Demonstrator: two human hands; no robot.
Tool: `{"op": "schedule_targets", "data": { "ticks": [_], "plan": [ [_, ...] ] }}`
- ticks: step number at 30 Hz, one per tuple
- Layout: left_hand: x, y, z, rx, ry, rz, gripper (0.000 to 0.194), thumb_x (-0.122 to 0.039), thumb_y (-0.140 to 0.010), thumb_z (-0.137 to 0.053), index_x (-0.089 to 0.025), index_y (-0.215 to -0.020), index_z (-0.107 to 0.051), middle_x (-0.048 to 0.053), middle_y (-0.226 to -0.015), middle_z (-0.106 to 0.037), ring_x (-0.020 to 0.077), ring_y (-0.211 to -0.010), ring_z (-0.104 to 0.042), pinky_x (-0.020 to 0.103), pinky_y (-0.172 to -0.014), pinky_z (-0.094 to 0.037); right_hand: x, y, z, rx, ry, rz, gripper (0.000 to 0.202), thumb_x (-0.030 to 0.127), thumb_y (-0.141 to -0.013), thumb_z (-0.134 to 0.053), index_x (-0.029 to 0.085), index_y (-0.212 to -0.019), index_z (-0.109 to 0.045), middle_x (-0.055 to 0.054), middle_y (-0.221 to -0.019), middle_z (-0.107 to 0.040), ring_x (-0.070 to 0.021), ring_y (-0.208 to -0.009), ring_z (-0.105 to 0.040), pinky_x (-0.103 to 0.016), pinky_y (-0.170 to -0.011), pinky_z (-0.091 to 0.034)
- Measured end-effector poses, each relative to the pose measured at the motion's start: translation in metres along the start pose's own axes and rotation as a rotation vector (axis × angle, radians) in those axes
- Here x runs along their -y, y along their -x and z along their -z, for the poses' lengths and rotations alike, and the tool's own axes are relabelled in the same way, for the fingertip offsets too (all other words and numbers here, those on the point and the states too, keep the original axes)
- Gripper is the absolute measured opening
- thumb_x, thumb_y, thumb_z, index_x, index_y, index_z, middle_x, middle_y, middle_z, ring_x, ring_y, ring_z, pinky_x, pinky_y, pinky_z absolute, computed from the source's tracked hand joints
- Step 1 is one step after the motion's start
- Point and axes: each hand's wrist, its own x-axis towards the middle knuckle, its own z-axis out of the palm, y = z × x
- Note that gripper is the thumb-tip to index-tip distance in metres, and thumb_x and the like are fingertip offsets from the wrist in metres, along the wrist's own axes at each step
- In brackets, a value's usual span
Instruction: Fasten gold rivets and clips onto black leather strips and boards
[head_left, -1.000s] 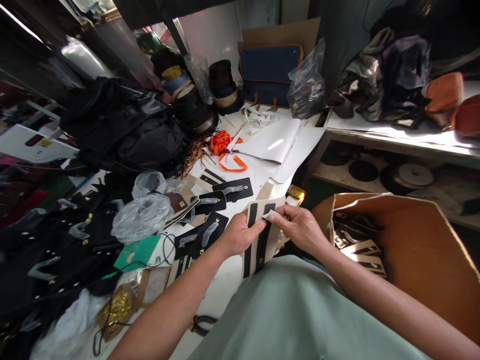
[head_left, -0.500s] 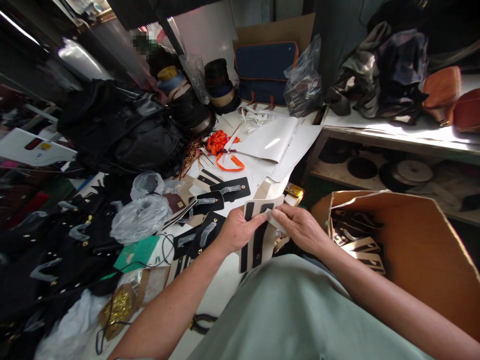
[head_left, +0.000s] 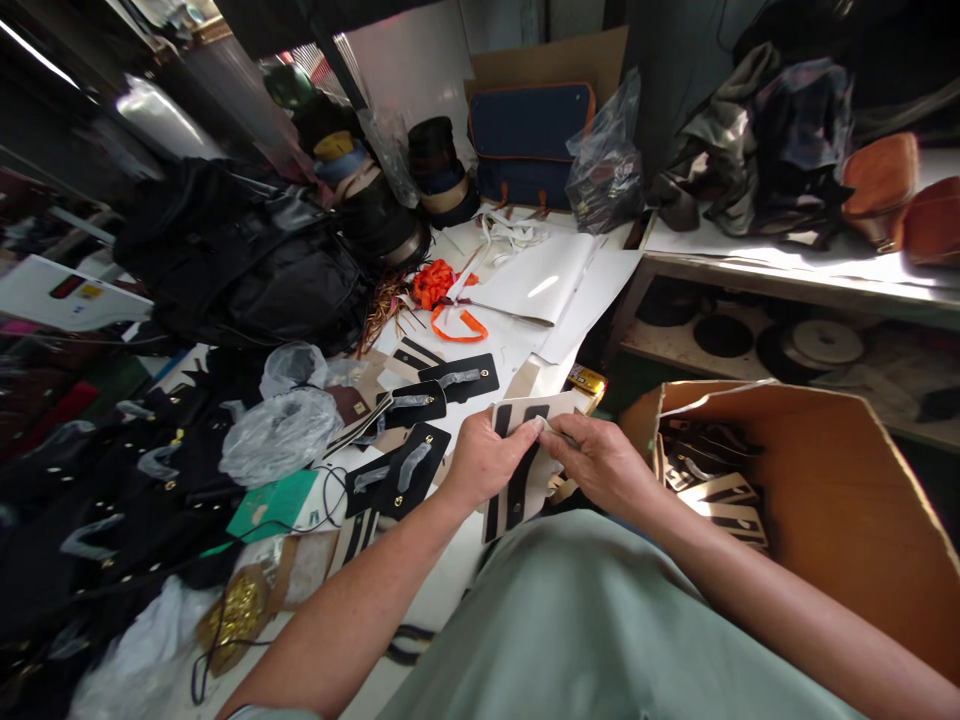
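Head view: striped panel (head_left: pixel 520 482) slants, long axis running lower-left to upper-right.

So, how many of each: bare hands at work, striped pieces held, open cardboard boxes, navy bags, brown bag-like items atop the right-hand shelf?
Left hand and right hand: 2
Held striped piece: 1
Open cardboard box: 1
Navy bag: 1
Brown bag-like items: 2
Total: 7
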Motion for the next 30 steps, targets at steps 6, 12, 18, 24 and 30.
{"op": "schedule_targets", "data": {
  "ticks": [6, 12, 18, 24, 30],
  "plan": [
    [0.020, -0.015, -0.011, -0.133, 0.112, 0.048, 0.026, -0.041, -0.085, -0.075, -0.018, -0.096, -0.079, 0.007, -0.100, -0.081, 0.0274, -0.096, -0.076, 0.037, -0.090, -0.059, 0.018, 0.021, -0.005, 0.130, 0.015, 0.091, 0.040, 0.042, -0.103, -0.049, 0.022, -0.068, -0.048, 0.000, -0.069, -0.052, -0.0146, -0.065, -0.047, -0.029, -0.064, -0.037],
    [0.040, -0.040, 0.008, -0.248, 0.293, 0.153, 0.040, -0.045, -0.076, -0.083, -0.016, -0.103, -0.078, 0.011, -0.112, -0.080, 0.0315, -0.109, -0.073, 0.043, -0.100, -0.056, 0.027, 0.030, -0.003, 0.146, -0.106, 0.080, 0.036, 0.045, -0.101, -0.057, 0.023, -0.073, -0.062, -0.002, -0.074, -0.060, -0.0160, -0.069, -0.055, -0.029, -0.067, -0.043],
    [0.038, -0.033, -0.004, -0.101, 0.671, 0.344, 0.045, -0.047, -0.078, -0.083, -0.014, -0.107, -0.076, 0.013, -0.109, -0.080, 0.0316, -0.103, -0.076, 0.047, -0.098, -0.058, -0.024, 0.018, 0.006, -0.104, -0.293, -0.147, 0.039, 0.056, -0.088, -0.071, 0.022, -0.070, -0.070, -0.009, -0.120, -0.065, -0.0266, -0.118, -0.059, -0.036, -0.102, -0.044],
    [0.035, -0.010, -0.012, -0.059, 0.557, 0.286, 0.048, -0.049, -0.085, -0.077, -0.018, -0.121, -0.071, 0.011, -0.124, -0.076, 0.0314, -0.116, -0.071, 0.046, -0.105, -0.055, -0.026, 0.024, -0.003, 0.046, -0.404, -0.335, 0.048, 0.064, -0.085, -0.069, 0.019, -0.067, -0.062, 0.000, -0.072, -0.058, -0.0154, -0.066, -0.052, -0.028, -0.063, -0.041],
    [0.043, 0.045, -0.015, 0.077, 0.524, 0.361, 0.049, -0.047, -0.085, -0.077, -0.017, -0.124, -0.071, 0.013, -0.124, -0.075, 0.0324, -0.116, -0.071, 0.046, -0.104, -0.055, -0.023, 0.024, 0.006, -0.015, -0.385, -0.315, 0.049, 0.065, -0.083, -0.070, 0.019, -0.067, -0.062, 0.000, -0.072, -0.057, -0.0162, -0.070, -0.051, -0.028, -0.064, -0.040]
  ]
}}
